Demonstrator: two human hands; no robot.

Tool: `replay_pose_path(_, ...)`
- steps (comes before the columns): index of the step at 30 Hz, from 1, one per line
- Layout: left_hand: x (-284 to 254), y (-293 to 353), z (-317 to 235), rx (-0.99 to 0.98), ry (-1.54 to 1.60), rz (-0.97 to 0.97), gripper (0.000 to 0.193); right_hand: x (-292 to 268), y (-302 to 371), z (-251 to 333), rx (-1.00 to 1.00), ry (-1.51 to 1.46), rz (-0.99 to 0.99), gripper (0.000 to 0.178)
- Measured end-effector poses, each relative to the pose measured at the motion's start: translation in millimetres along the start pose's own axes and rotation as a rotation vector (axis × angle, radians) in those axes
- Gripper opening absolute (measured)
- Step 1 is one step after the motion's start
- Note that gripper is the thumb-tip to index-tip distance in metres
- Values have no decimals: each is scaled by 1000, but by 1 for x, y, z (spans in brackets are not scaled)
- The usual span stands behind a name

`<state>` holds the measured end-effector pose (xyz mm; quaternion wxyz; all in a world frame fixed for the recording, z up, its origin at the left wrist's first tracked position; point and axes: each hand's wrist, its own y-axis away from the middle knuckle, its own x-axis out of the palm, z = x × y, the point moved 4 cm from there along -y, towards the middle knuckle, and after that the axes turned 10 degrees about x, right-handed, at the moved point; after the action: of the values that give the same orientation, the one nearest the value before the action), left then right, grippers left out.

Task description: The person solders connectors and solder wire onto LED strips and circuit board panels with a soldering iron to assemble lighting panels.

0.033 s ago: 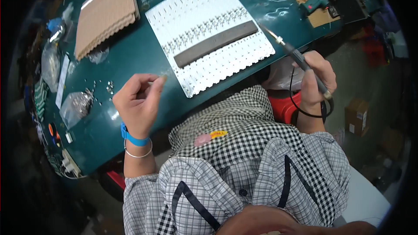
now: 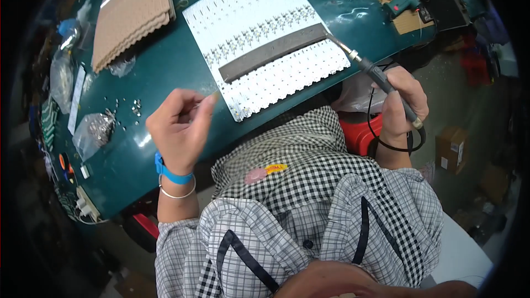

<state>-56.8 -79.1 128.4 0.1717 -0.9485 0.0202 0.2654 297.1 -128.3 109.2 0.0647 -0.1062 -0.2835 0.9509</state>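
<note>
A soldering iron [image 2: 371,68] is in my right hand [image 2: 406,102], its grey handle wrapped by my fingers. Its thin metal tip points up and left, close to the right end of a dark grey bar [image 2: 273,53]; whether it touches cannot be told. That bar lies across a white panel of joined circuit boards [image 2: 276,80] with rows of small parts. To the left of the panel's near corner, my left hand [image 2: 179,132] is closed in a pinch, thumb against the fingers. What the pinch holds, if anything, is too small to make out.
Stacks of brown boards [image 2: 132,19] lie at the far left. Loose small metal parts [image 2: 136,107] and a plastic bag of them [image 2: 95,132] are left of my hand. A green glue gun [image 2: 404,3] rests at the far right. The iron's black cable [image 2: 371,116] loops below my right hand.
My left hand has shifted slightly to the right and up, nearer the panel. The iron's tip has moved slightly left relative to the bar's right end.
</note>
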Motion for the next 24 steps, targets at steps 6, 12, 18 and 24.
replay_pose_path(6, 57, -3, -12, 308, -81, 63, 6, 20, 1, 4, 457, -106, -59, 14)
replay_pose_path(12, 75, -13, -15, 369, -131, 204, 9, -4, -2, -3, 235, 155, 64, 11)
replay_pose_path(18, 81, -19, -12, 420, -162, 167, 14, 11, -2, 2, 459, -52, -137, 22)
replay_pose_path(24, 76, -20, -7, 368, -151, 177, 11, 17, -10, 13, 352, 105, 60, 27)
